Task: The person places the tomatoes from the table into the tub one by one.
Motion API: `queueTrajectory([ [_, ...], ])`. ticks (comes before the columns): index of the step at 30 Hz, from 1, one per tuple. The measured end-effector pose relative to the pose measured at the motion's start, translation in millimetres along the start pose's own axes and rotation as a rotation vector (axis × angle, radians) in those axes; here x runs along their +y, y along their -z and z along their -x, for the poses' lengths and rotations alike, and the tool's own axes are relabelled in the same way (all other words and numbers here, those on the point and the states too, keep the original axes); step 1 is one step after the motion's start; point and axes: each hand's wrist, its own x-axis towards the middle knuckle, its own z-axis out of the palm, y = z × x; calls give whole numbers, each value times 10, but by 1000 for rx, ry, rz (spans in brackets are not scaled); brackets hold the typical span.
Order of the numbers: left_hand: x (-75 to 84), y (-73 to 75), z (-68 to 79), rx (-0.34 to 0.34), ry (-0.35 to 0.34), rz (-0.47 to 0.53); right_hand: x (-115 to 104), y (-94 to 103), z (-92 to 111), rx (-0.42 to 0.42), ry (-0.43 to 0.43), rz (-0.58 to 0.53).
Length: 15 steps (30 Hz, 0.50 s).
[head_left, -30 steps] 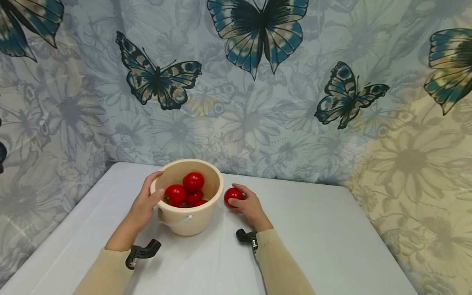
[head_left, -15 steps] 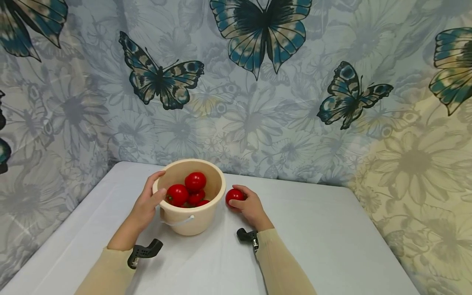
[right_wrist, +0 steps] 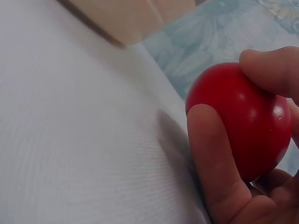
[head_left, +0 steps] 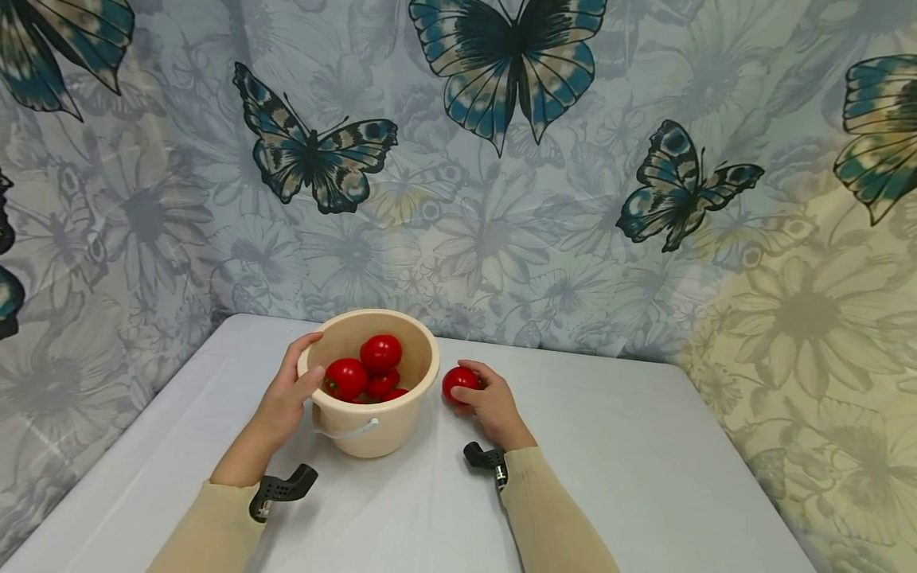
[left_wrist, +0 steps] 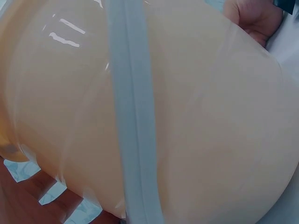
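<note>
A cream bucket with a pale handle leans toward me on the table, several red tomatoes inside it. My left hand grips its rim on the left, thumb over the edge. The left wrist view shows the bucket's side close up, with the fingers along the rim at lower left. Right of the bucket, my right hand holds one more tomato between thumb and fingers. That tomato is close to the tabletop; whether it touches the cloth is unclear.
White cloth covers the table. Behind its back edge hangs a butterfly-and-flower fabric. Black wrist mounts sit on both forearms.
The right hand and its tomato have shifted slightly to the right, away from the bucket. The left hand keeps its grip on the rim. The head view has turned a little.
</note>
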Motion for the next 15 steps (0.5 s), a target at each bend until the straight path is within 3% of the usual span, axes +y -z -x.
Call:
queueTrajectory([
  [15, 18, -13, 4, 6, 11, -4, 17, 73, 74, -23, 41, -159],
])
